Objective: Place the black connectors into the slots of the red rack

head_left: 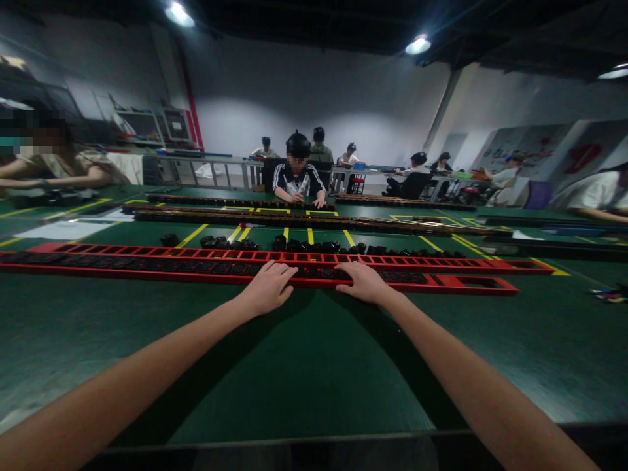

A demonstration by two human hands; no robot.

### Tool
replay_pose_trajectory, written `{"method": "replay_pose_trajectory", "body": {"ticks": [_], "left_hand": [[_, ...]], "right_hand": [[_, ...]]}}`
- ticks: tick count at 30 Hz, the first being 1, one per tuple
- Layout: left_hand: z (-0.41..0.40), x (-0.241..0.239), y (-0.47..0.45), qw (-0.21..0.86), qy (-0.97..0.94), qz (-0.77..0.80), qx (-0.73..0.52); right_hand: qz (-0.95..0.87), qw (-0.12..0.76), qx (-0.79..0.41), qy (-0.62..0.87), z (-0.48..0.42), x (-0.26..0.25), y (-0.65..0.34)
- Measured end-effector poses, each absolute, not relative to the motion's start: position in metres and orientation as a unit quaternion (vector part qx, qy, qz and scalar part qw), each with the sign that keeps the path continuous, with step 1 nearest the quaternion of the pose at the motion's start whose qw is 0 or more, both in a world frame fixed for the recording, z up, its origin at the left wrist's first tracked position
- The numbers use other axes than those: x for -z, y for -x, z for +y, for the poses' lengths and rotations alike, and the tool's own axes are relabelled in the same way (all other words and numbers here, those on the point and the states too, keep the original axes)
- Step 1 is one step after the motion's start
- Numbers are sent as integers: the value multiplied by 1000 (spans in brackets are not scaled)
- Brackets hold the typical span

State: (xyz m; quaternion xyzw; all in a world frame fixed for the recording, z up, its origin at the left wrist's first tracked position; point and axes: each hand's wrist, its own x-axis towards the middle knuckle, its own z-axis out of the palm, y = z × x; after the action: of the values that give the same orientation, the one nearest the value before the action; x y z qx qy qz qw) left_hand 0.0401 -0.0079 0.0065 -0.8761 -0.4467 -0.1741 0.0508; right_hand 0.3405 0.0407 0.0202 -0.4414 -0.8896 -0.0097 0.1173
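- Head view: fingers (284,269) of the left hand (269,286) lie flat and close together, tips resting on the near long red plastic slotted strip (147,269). Nothing is pinched.
- Right hand (362,281) sits near the left, not touching it. Its fingers (343,268) are also together, bent slightly down onto the same strip, palm down.
- Near strip runs lengthwise across the dark green worktop (314,366). Many slots look filled with black inserts, and the end slot at far right is open.
- Judgement on the step: the hands appear to be pressing inserts down into the slots. This is best done straight down with flat fingertips, both hands close together so the strip neither bows nor slides. Each insert should sit flush before the hands shift along.
- Counts: two hands on the strip. Two red strips in all, with the second long red slotted strip (441,260) just behind and parallel.
- Small loose black plastic parts (304,246) lie in a ragged row behind the second strip. They are too small and crowded for an exact count, but well over ten.
- Farther off are at least three long dark brown strips (318,222), among yellow tape lines (310,235) on the worktop.
- One person in a black jacket with white stripes (298,180) sits opposite, hands on a far strip. Others are at the edges and back, too blurred to count.
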Motion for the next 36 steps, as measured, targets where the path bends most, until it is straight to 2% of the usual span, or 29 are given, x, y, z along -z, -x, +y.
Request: {"method": "replay_pose_trajectory", "body": {"ticks": [6,36], "left_hand": [[-9,-1,-64,80,843,-494,197],[-16,1,-59,81,883,-427,177]], "right_hand": [[-888,121,14,444,41,-18,-341],[-886,111,13,450,40,-20,-341]]}}
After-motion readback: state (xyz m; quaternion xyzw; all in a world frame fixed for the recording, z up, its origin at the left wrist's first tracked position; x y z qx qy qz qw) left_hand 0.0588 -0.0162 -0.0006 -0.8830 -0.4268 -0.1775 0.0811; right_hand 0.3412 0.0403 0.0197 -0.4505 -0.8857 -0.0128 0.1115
